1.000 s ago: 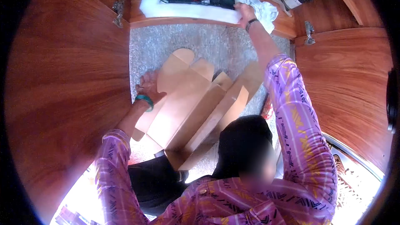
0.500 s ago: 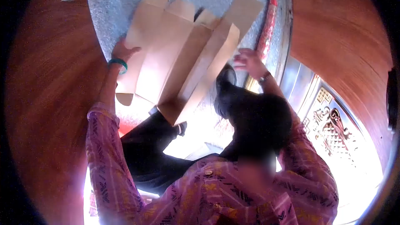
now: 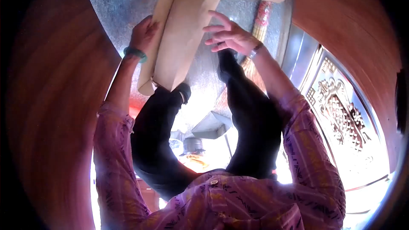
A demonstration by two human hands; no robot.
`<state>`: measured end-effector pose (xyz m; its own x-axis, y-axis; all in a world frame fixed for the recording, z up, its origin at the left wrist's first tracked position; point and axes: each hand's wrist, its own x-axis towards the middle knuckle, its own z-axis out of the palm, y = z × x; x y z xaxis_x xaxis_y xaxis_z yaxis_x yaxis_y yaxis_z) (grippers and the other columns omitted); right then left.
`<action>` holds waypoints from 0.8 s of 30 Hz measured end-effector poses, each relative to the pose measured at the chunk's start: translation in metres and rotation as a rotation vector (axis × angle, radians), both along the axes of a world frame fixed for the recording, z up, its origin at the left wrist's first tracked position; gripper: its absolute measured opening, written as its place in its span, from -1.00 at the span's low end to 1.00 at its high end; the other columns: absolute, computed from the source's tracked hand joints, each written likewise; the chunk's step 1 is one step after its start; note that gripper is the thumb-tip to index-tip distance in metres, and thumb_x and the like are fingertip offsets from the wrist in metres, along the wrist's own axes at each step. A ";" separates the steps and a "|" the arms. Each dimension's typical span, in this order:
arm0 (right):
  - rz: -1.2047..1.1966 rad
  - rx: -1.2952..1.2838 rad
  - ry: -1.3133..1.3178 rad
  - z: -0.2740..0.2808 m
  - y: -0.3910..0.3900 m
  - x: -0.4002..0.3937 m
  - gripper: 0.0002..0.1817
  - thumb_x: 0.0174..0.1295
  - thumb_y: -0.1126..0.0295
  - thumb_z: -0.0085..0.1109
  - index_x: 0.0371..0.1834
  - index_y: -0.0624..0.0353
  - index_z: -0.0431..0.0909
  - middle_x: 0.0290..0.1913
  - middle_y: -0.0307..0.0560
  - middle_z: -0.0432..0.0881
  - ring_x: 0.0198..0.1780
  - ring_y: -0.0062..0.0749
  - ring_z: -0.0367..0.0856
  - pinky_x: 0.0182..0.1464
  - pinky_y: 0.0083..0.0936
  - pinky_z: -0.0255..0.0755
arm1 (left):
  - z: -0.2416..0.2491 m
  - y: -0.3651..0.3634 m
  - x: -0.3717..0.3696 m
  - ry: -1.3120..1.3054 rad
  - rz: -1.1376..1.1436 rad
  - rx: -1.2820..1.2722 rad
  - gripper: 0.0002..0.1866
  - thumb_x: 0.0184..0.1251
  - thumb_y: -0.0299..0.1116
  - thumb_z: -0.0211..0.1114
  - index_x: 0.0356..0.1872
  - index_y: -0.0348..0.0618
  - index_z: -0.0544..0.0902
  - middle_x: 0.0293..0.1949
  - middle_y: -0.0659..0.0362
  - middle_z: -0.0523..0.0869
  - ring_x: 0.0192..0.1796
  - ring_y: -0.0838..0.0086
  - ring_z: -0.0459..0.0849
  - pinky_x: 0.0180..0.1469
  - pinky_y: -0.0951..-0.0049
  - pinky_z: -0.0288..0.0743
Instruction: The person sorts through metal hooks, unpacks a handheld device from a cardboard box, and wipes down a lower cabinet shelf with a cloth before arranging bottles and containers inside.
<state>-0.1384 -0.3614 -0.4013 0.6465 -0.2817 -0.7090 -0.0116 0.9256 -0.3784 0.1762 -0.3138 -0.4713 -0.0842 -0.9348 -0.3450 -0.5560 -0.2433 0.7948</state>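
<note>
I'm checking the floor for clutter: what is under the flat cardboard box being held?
Under the cardboard box, held by the left hand, grey speckled floor shows, plus a dark shoe at its lower end. Whatever lies directly behind the cardboard is covered.

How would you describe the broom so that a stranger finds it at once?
Start at the grey speckled floor between the wooden panels. Beyond the right hand, the broom lies along the floor's right edge. Unlike the plain cardboard box, it has a red patterned handle and straw bristles.
</note>
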 end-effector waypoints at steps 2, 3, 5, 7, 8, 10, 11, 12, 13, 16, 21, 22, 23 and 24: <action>0.052 -0.072 0.072 0.029 0.007 0.000 0.01 0.00 0.30 0.34 0.42 -0.14 -0.23 0.29 0.20 0.15 0.17 0.02 0.36 0.09 0.10 0.31 | 0.066 -0.018 -0.052 0.088 0.046 -0.066 -0.82 0.23 -0.31 0.17 -0.27 -0.20 0.52 -0.47 -0.02 0.58 -0.40 0.38 0.58 -0.33 0.39 0.44; -0.057 -0.069 0.145 0.034 0.011 -0.005 0.00 0.02 0.30 0.33 0.42 -0.12 -0.23 0.26 0.20 0.19 0.14 0.00 0.39 0.07 0.08 0.34 | 0.075 -0.020 -0.064 0.114 0.050 -0.047 -0.81 0.25 -0.31 0.16 -0.26 -0.23 0.52 -0.46 0.01 0.60 -0.39 0.40 0.58 -0.31 0.42 0.44; -0.222 -0.099 0.242 0.047 0.018 -0.015 -0.02 0.06 0.32 0.30 0.42 -0.06 -0.26 0.16 0.19 0.32 0.08 -0.02 0.44 0.04 0.03 0.40 | 0.101 -0.021 -0.079 0.162 0.048 -0.066 -0.81 0.26 -0.32 0.15 -0.25 -0.23 0.52 -0.46 0.00 0.60 -0.39 0.42 0.57 -0.30 0.43 0.44; -0.289 -0.187 0.251 0.078 0.020 -0.023 -0.07 0.06 0.35 0.30 0.40 0.01 -0.16 0.02 0.13 0.44 -0.05 -0.13 0.52 -0.07 -0.13 0.51 | 0.131 -0.024 -0.087 0.234 0.052 -0.067 -0.84 0.29 -0.38 0.12 -0.21 -0.24 0.53 -0.39 0.13 0.64 -0.35 0.52 0.55 -0.26 0.49 0.44; -0.331 -0.224 0.243 0.095 0.022 -0.026 -0.08 0.03 0.34 0.32 0.39 0.05 -0.12 -0.02 0.11 0.47 -0.12 -0.18 0.55 -0.12 -0.21 0.55 | 0.148 -0.026 -0.088 0.233 0.040 -0.076 -0.84 0.29 -0.38 0.12 -0.21 -0.24 0.53 -0.39 0.13 0.64 -0.35 0.52 0.55 -0.26 0.49 0.44; -0.382 -0.270 0.311 0.131 0.029 -0.020 -0.07 0.00 0.35 0.35 0.37 0.10 -0.08 -0.10 0.05 0.49 -0.19 -0.27 0.57 -0.21 -0.30 0.56 | 0.185 -0.028 -0.085 0.524 0.181 0.037 -0.82 0.31 -0.41 0.10 -0.16 -0.26 0.54 -0.31 0.29 0.62 -0.32 0.59 0.53 -0.24 0.53 0.44; -0.428 -0.305 0.367 0.146 0.032 -0.022 -0.07 -0.04 0.35 0.38 0.36 0.15 -0.04 -0.18 -0.02 0.51 -0.26 -0.36 0.58 -0.29 -0.40 0.57 | 0.206 -0.028 -0.089 0.547 0.174 0.110 -0.81 0.33 -0.42 0.08 -0.11 -0.25 0.53 -0.26 0.38 0.58 -0.27 0.65 0.51 -0.21 0.58 0.43; -0.453 -0.317 0.357 0.161 0.035 -0.029 -0.07 -0.04 0.35 0.38 0.36 0.15 -0.04 -0.18 -0.02 0.51 -0.26 -0.36 0.58 -0.29 -0.40 0.57 | 0.228 -0.027 -0.090 0.539 0.150 0.097 -0.81 0.33 -0.42 0.08 -0.11 -0.25 0.53 -0.26 0.38 0.58 -0.27 0.65 0.51 -0.21 0.58 0.43; -0.468 -0.289 0.302 0.178 0.039 -0.038 -0.07 -0.07 0.36 0.40 0.35 0.17 -0.01 -0.26 -0.08 0.50 -0.30 -0.42 0.58 -0.35 -0.47 0.55 | 0.250 -0.025 -0.088 0.564 0.196 0.263 -0.74 0.32 -0.37 0.11 -0.01 -0.23 0.49 -0.17 0.32 0.58 -0.17 0.64 0.51 -0.12 0.59 0.42; -0.497 -0.355 0.371 0.240 0.057 -0.051 -0.10 -0.09 0.38 0.41 0.32 0.18 0.07 -0.40 -0.21 0.49 -0.33 -0.57 0.56 -0.38 -0.61 0.48 | 0.330 -0.017 -0.104 0.514 0.206 0.427 -0.63 0.30 -0.30 0.16 0.09 -0.19 0.45 -0.06 0.26 0.57 -0.08 0.61 0.52 -0.05 0.58 0.43; -0.576 -0.679 0.477 0.285 0.110 -0.055 0.05 -0.18 0.11 0.47 0.38 0.04 0.00 0.20 0.15 0.28 0.08 -0.23 0.44 0.08 -0.35 0.40 | 0.403 0.006 -0.122 0.674 0.261 0.365 -0.67 0.31 -0.30 0.15 0.05 -0.17 0.48 -0.13 0.28 0.61 -0.12 0.59 0.55 -0.07 0.57 0.45; -0.629 -0.616 0.417 0.299 0.120 -0.058 0.07 -0.20 0.09 0.47 0.39 0.01 -0.02 0.26 0.19 0.19 0.15 -0.16 0.39 0.13 -0.29 0.36 | 0.406 0.013 -0.133 0.671 0.227 0.361 -0.67 0.31 -0.30 0.15 0.05 -0.17 0.48 -0.13 0.28 0.61 -0.12 0.59 0.55 -0.07 0.57 0.45; -0.702 -0.620 0.399 0.313 0.134 -0.065 0.04 -0.16 0.13 0.46 0.38 0.03 -0.02 0.22 0.16 0.26 0.11 -0.17 0.43 0.09 -0.32 0.41 | 0.406 0.023 -0.147 0.643 0.131 0.289 -0.69 0.32 -0.31 0.14 0.04 -0.18 0.49 -0.14 0.29 0.61 -0.14 0.59 0.55 -0.09 0.57 0.44; -0.658 -0.645 0.483 0.319 0.154 -0.017 0.04 -0.16 0.13 0.46 0.38 0.03 -0.02 0.22 0.16 0.26 0.11 -0.17 0.43 0.09 -0.32 0.41 | 0.385 0.048 -0.105 0.712 0.079 0.229 -0.71 0.33 -0.31 0.12 0.02 -0.18 0.50 -0.15 0.30 0.61 -0.16 0.58 0.55 -0.11 0.57 0.44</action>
